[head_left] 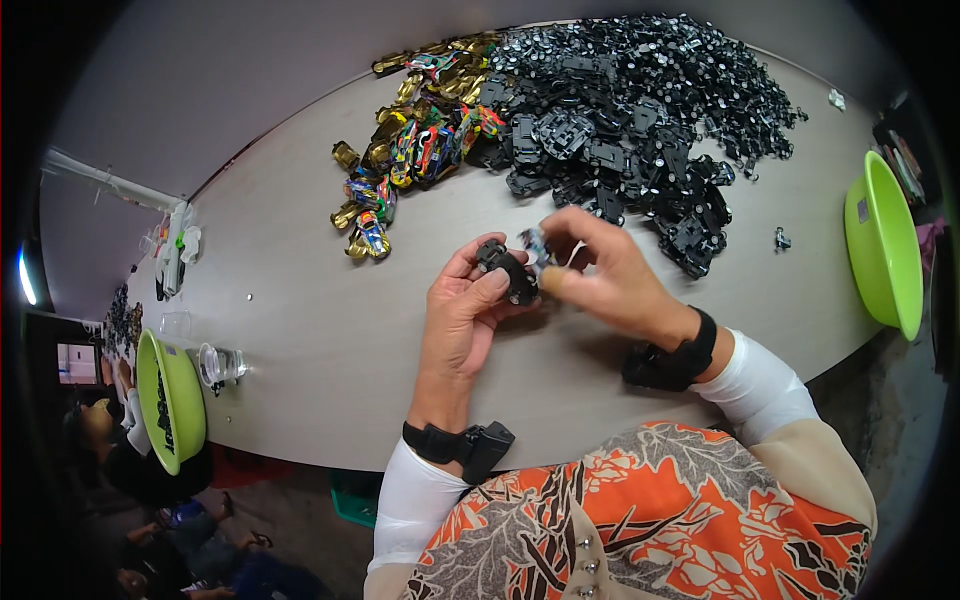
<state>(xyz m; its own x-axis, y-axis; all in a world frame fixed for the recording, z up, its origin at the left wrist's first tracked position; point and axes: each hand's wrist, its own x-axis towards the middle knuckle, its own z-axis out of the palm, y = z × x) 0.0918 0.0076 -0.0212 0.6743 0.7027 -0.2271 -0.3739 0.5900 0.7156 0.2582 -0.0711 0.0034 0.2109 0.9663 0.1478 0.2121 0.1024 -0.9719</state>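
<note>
My left hand (460, 310) is closed around a black toy car chassis (515, 280), the thumb pressed along it. Close against it, my right hand (615, 275) pinches a small silvery part (536, 245) between thumb and fingers. That part is blurred, so its exact kind does not show. Both hands are raised over the table near its front edge. Beyond them lies a heap of black toy car chassis (600, 155). To its left are toy car bodies (425, 145), some gold, some multicoloured.
Small black-and-silver parts (680, 75) are heaped at the back; one loose piece (782, 239) lies right. Green basins stand at the right (880, 245) and left (190, 410) edges, the left one holding black pieces. Beside it is a clear cup (222, 366). Other people sit far left.
</note>
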